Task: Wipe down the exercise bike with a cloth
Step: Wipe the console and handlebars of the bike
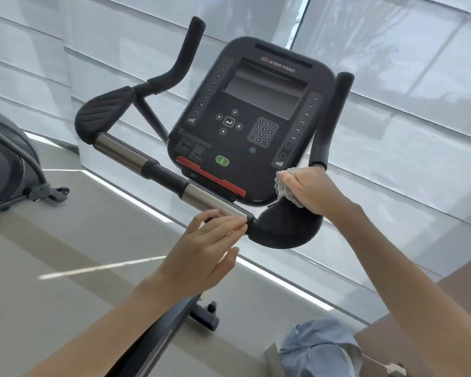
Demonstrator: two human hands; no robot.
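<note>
Head cam: my right hand [307, 191] bunches cloth [282, 186] against exercise bike [163, 172] r/h arm pad [283, 229], under console [250, 118] corner. Left hand [201, 254] flat, fingers straight, on chrome bar [210, 200]. Rec: firm overlapping strokes, avoid keys.

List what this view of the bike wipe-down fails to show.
- Cloth: head view, mostly covered by the right hand; only an edge shows.
- Warning text on the console: head view, too small to read.
- Bike frame: head view, hidden behind the left arm, cut by the bottom edge.
- Left hand: whether it touches the metal bar is unclear.
</note>
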